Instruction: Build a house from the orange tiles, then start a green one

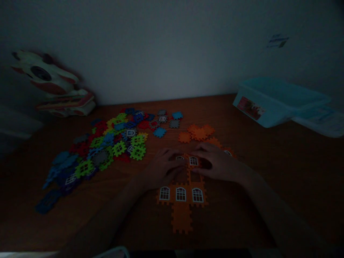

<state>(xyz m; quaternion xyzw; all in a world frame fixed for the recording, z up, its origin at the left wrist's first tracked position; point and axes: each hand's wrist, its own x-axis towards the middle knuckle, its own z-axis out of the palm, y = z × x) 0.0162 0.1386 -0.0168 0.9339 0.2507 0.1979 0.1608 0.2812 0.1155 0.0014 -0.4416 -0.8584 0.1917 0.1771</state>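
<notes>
On the wooden table, orange interlocking tiles [182, 216] are joined flat into one piece, with a row of three white arched windows across it. My left hand [162, 168] grips an orange window tile at the top left of this piece, partly hidden by the fingers. From the other side, my right hand [220, 163] has thumb and fingers closed around the neighbouring orange window tile [194, 161]. An open-framed orange tile lies below it, joining down to the row. Loose orange tiles [199, 132] lie just beyond my right hand.
A mixed pile of coloured tiles [118, 147] spreads over the left of the table. Several grey and blue tiles [159, 132] lie at its right edge. A light-blue plastic bin [274, 107] stands back right, and a cow-shaped toy [61, 86] stands back left against the wall.
</notes>
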